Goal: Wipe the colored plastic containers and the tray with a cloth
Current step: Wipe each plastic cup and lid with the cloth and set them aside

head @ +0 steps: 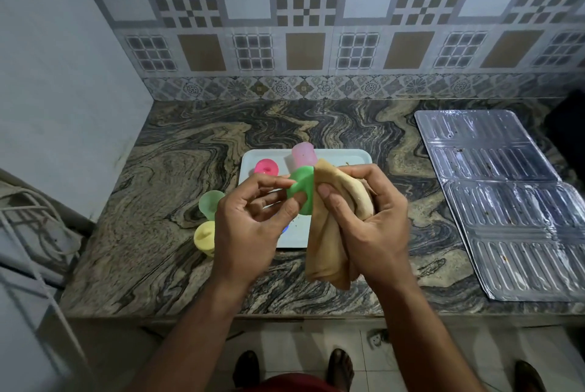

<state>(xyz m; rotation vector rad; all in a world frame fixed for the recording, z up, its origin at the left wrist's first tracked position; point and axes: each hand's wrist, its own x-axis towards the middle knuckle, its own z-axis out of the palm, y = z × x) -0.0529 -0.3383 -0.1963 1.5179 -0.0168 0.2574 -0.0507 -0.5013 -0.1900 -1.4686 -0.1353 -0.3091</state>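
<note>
My left hand [250, 220] pinches a bright green plastic container [302, 190], holding it above the white tray [342, 155]. My right hand [370, 217] grips a bunched tan cloth [326, 252] pressed against the green container's right side. On the tray stand a hot pink container [266, 166] and a pale pink one [304, 154]. A pale green container [210, 203] and a yellow one [204, 236] sit on the counter left of the tray. A blue spot [286, 228] shows on the tray under my left hand.
The marble counter [158, 201] ends at a front edge near my forearms. A ribbed foil sheet [506, 201] covers the right side. A white wire rack [28, 233] stands at the left. Patterned tiles form the back wall.
</note>
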